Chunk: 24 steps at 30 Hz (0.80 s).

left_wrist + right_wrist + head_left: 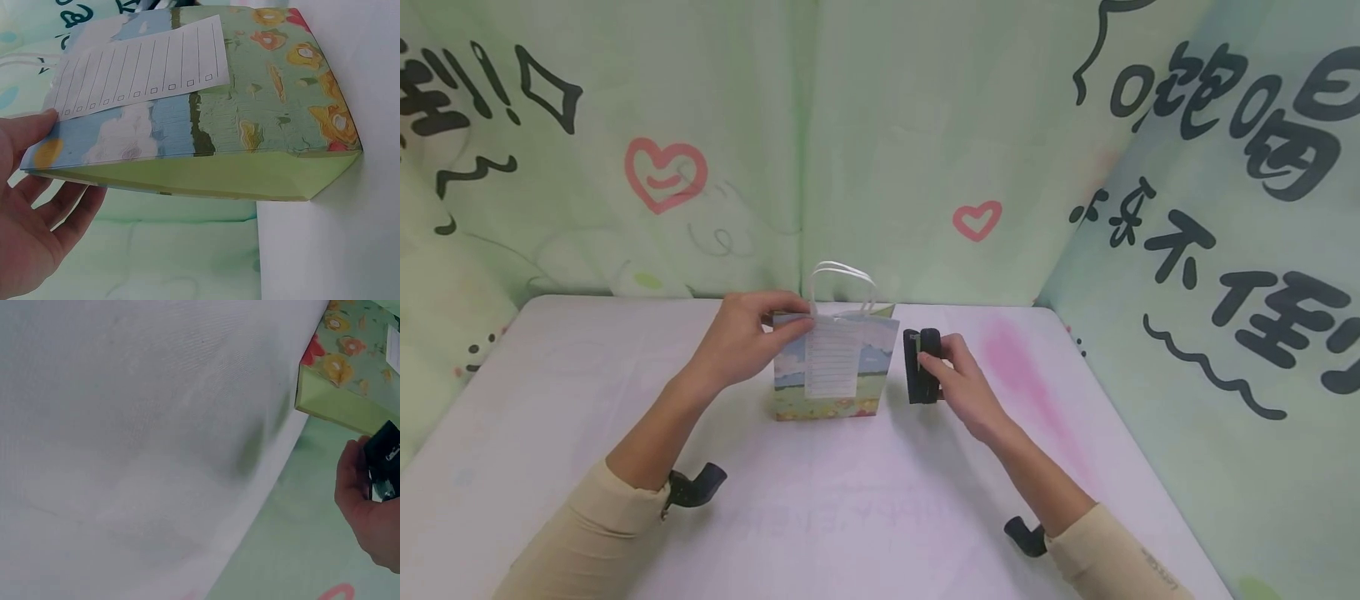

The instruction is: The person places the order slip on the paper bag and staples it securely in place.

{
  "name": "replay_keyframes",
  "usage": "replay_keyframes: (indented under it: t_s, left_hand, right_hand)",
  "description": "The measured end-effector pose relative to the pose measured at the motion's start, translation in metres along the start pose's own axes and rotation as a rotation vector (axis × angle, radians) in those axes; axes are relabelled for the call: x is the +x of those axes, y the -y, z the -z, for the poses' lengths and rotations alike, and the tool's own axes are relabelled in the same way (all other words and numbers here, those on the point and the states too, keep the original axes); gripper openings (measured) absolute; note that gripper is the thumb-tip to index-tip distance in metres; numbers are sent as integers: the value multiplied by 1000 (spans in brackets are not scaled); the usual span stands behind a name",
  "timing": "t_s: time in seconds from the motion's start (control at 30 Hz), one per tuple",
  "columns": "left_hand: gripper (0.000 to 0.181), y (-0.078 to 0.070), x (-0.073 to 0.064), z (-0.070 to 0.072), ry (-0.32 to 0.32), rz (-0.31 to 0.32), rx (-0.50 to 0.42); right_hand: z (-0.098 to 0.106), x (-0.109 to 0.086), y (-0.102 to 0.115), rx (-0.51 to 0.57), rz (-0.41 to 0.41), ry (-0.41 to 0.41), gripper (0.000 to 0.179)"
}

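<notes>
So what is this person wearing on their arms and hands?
Both arms wear long, cream-beige sleeves pushed up the forearms, the right sleeve with a small line of dark print. A small black clip-like device sits at the left cuff, a similar black one at the right. The left hand and right hand are bare: no gloves, no rings visible.
</notes>
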<state>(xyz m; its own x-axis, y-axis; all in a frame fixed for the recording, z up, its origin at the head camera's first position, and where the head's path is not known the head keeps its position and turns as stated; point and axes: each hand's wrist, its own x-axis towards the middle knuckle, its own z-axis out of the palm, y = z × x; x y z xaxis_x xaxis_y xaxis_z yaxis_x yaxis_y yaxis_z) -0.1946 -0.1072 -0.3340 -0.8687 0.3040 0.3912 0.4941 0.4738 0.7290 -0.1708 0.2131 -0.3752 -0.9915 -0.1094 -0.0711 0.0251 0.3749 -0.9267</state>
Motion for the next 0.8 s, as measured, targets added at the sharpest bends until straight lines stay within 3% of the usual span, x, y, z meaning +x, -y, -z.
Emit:
replay_keyframes:
  t_s: [0.13,0.43,0.8]
  left_hand:
    - [15,0,0,0,5,3,-5]
    - [16,2,0,0,2,-4,-14]
    - [16,2,0,0,1,-10,-10]
  right_hand:
    - [3,3,6,154,-10,0,33]
    - [5,4,20,422,-119,20,26]
    - [6,5,28,527,-154,73,30]
